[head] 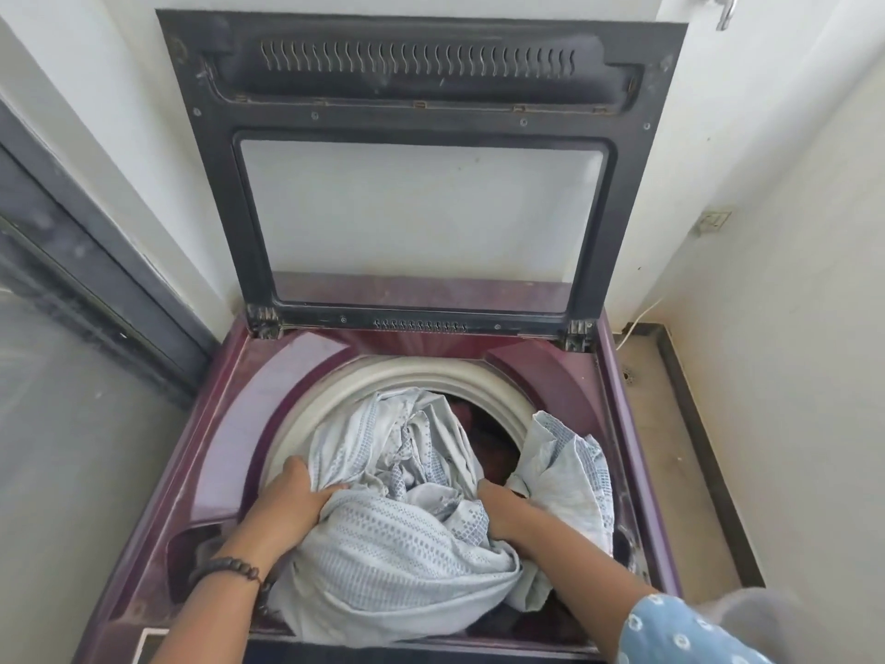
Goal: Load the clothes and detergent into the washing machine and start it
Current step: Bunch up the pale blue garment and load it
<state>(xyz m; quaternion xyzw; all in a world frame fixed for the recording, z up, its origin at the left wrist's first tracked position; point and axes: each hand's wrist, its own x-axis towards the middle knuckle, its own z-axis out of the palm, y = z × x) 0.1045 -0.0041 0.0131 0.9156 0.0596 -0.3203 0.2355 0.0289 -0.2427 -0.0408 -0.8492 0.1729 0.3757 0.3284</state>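
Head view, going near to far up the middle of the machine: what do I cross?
Pale patterned sheet heaped at the front, dark red clothes in the tub, white tub rim, raised lid.

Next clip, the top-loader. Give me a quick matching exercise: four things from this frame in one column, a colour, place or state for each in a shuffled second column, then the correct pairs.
Column one:
1. lid
2. pale blue patterned cloth
3. bead bracelet
4. washer top deck

Column two:
A. maroon
B. raised upright against the wall
C. around the left wrist
D. bunched in the drum mouth, gripped by the left hand and the right hand

Pairs: 1-B, 2-D, 3-C, 4-A
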